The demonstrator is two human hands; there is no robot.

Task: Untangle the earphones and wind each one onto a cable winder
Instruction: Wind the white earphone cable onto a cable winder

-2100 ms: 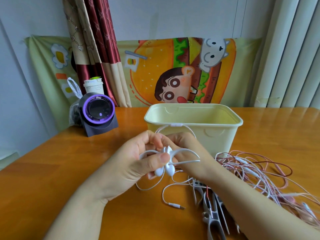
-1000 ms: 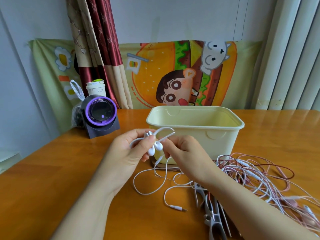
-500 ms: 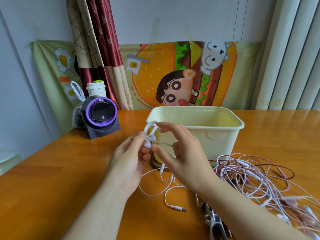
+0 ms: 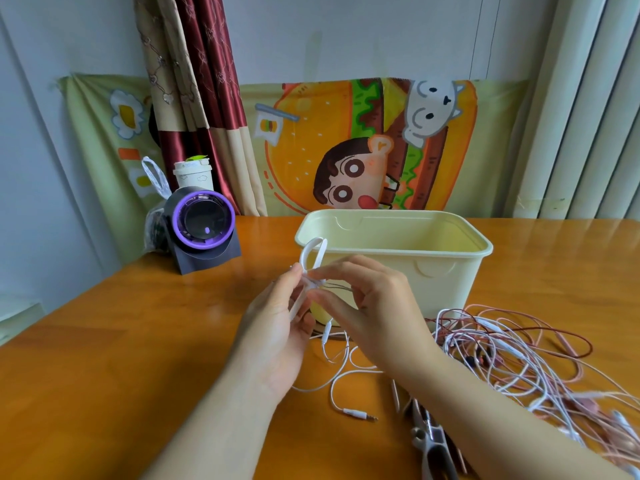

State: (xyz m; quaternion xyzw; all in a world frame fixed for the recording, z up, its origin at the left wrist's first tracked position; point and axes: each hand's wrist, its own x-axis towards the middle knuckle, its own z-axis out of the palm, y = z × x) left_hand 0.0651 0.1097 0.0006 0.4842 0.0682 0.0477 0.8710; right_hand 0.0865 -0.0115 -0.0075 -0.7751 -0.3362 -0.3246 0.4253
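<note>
2 hands (image 4: 277,334) (image 4: 377,306) pinch thin, looped wht earphone cord (image 4: 326,330).

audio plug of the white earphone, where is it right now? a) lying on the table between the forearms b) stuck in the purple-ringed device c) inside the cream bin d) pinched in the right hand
a: the audio plug lies loose on the table, while the left hand pinches the white winder and the right hand pinches the earphone cable higher up.
</note>
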